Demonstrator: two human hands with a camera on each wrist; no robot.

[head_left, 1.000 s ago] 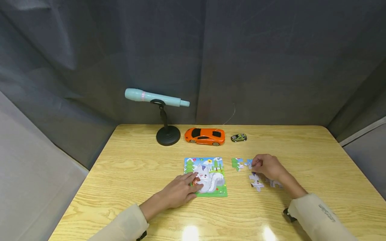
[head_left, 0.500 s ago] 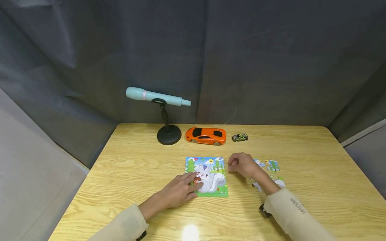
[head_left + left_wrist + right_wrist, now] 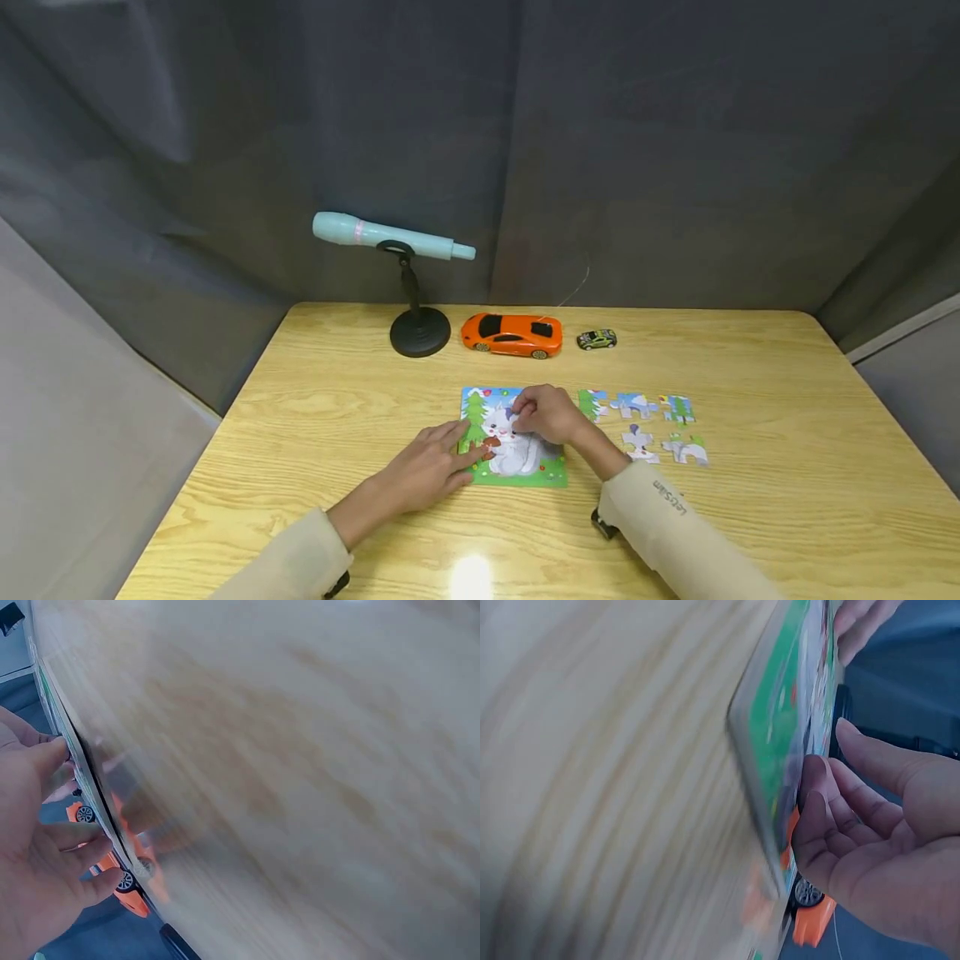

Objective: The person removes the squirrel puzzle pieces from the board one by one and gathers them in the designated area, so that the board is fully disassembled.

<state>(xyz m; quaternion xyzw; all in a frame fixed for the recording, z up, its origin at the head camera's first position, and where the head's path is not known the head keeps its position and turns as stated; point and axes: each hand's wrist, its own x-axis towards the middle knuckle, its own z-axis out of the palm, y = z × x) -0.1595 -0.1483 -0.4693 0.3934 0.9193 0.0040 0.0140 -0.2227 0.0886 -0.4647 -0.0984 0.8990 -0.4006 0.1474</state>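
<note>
In the head view a square puzzle board [image 3: 517, 464] with a grey-white squirrel picture lies on the table. My left hand [image 3: 423, 468] rests at its left side, its fingers reaching over the squirrel's nut. From the right, my right hand [image 3: 551, 414] bends its fingers over the squirrel's head, and no piece shows in it. The right wrist view has this right hand [image 3: 877, 832] at the board's face, thumb apart from the bent fingers. Right of the board lie loose puzzle pieces, among them a tree piece [image 3: 588, 404], a white-and-purple piece [image 3: 639, 446] and a grey-green piece [image 3: 686, 451].
Behind the board stand an orange toy car [image 3: 512, 335] and a small green toy car [image 3: 597, 339]. A light blue microphone [image 3: 390, 237] sits on a black stand [image 3: 420, 332] at the back left. Dark curtain [image 3: 645, 158] hangs behind the wooden table [image 3: 780, 375].
My right hand has moved left from above the loose pieces to over the squirrel picture, uncovering the pieces. My left hand has drawn back slightly left.
</note>
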